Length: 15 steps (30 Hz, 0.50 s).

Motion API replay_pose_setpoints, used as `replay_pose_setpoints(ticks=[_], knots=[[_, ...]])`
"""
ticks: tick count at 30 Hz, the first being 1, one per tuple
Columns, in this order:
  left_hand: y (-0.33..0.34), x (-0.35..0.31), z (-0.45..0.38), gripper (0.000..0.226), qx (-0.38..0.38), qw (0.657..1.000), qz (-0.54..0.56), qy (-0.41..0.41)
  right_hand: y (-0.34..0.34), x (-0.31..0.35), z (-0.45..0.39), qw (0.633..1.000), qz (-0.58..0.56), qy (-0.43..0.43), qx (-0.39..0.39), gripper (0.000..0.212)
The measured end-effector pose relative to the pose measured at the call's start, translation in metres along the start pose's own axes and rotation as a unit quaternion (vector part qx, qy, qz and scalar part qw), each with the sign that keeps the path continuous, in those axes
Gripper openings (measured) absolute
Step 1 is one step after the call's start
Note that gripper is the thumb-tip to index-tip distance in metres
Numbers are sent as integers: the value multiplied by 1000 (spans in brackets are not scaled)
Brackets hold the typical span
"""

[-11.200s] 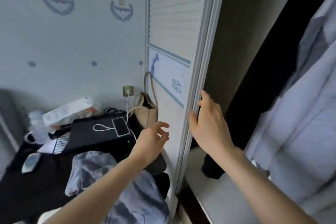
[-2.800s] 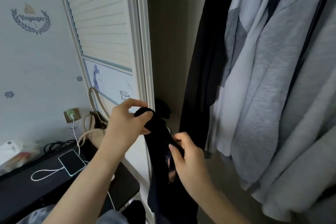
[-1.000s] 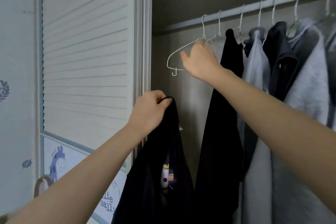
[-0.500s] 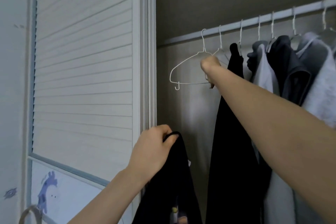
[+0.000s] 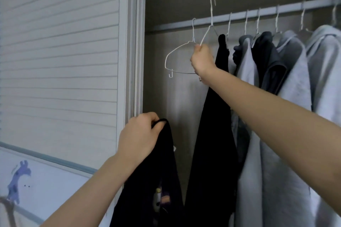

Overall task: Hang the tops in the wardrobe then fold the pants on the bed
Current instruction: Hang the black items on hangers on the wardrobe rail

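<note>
- Right hand (image 5: 202, 61): fingers clamped on a white wire hanger (image 5: 206, 33), its hook lifted above the wardrobe rail (image 5: 239, 17).
- Left hand (image 5: 140, 139): fingers gripping the black top (image 5: 156, 180), which hangs beside the louvred door (image 5: 60, 61).
- Rail: an empty hanger, then black and grey garments (image 5: 295, 97).

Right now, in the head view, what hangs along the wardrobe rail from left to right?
Empty wire hanger → lifted hanger in the right hand → hanging black garment → dark grey top → light grey hoodies.
</note>
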<state>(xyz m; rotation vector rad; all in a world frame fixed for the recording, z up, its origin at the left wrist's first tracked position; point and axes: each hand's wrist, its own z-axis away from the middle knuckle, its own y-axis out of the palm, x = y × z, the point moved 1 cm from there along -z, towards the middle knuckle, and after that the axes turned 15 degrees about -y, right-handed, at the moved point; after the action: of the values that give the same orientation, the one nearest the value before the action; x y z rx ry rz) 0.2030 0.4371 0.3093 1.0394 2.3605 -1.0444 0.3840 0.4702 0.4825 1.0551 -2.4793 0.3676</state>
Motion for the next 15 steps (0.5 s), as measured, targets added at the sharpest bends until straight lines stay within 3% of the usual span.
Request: replay_pose_setpoints(ticks=[5,10,15], knots=[[-1,-9,7,36,12,998,25,-51,-31,14,78,998,-30,-16,60,27],[-1,-22,22,39,8,996,-14,-83,-94,40,173,984,-131,-3,121,25],[-3,-37,40,33,55,984,-31,-165,-169,53,240,954,-246,87,151,29]])
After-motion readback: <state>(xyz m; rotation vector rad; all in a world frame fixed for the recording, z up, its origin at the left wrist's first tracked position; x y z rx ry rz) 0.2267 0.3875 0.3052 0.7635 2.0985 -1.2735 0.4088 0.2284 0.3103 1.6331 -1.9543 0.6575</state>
